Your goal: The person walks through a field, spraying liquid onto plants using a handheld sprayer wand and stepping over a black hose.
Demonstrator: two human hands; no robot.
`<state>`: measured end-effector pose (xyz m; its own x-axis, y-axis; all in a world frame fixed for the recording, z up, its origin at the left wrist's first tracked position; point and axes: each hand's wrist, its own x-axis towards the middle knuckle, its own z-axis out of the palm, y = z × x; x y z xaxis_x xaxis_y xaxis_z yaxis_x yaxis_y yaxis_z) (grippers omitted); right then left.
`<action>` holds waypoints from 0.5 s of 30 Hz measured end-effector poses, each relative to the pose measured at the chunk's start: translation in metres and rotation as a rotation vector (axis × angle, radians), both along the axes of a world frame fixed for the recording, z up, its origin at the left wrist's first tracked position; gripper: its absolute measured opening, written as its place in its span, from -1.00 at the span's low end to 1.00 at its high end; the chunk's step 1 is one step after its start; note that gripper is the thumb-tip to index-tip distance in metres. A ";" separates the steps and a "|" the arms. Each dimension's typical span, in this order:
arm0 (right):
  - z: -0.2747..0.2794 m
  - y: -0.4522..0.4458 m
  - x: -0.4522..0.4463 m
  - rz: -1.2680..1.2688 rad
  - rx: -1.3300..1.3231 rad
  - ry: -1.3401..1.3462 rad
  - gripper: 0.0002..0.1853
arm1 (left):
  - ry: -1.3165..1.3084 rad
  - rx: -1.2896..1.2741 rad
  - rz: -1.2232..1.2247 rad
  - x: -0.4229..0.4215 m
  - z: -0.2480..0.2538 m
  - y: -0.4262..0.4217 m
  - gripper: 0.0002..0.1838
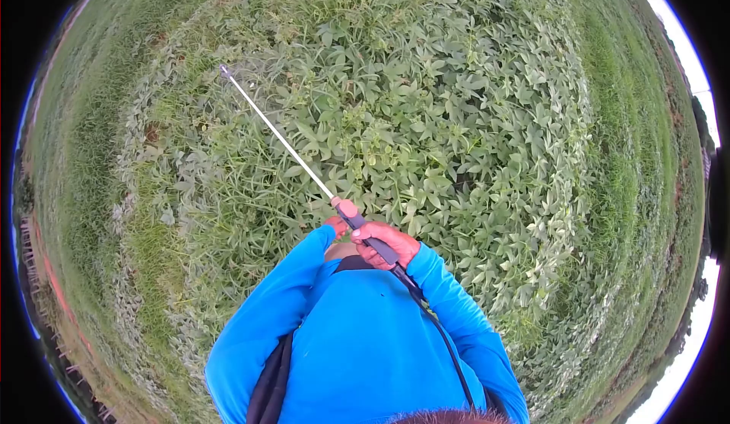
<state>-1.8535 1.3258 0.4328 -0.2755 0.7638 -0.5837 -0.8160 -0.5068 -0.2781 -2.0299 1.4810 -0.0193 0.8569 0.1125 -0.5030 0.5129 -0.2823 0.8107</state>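
Head view: right hand point(386, 244) grips spray wand point(308, 169), any lettering unreadable

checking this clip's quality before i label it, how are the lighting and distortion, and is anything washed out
In the head view, light is soft, with no hard shadows on the plants; in that same view, fisheye distortion curves the field's sides and leaves black corners, the sky at right is blown white, and the spray wand looks fairly sharp.
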 end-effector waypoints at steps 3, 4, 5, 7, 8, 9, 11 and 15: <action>0.004 0.020 0.010 0.038 0.047 -0.027 -0.74 | 0.208 -0.151 0.131 0.003 0.048 0.008 -0.65; -0.003 0.026 0.014 0.058 0.057 0.019 -0.73 | 0.278 -0.204 0.169 0.005 0.058 0.009 -0.65; -0.007 0.028 0.016 0.053 0.058 0.019 -0.73 | 0.347 -0.255 0.206 0.009 0.067 0.008 -0.64; -0.007 0.036 0.020 0.014 0.104 -0.124 -0.73 | 0.466 -0.189 0.220 0.007 0.038 0.010 -0.66; -0.007 0.038 0.021 -0.013 0.107 -0.138 -0.73 | 0.462 -0.181 0.219 0.009 0.049 0.012 -0.67; -0.009 0.038 0.023 -0.016 0.113 -0.136 -0.73 | 0.472 -0.170 0.218 0.011 0.061 0.013 -0.67; -0.013 0.038 0.026 -0.123 0.090 -0.205 -0.73 | 0.479 -0.158 0.226 0.013 0.081 0.017 -0.69; -0.013 0.029 0.044 -0.239 0.030 -0.223 -0.72 | 0.503 -0.138 0.217 0.016 0.107 0.022 -0.71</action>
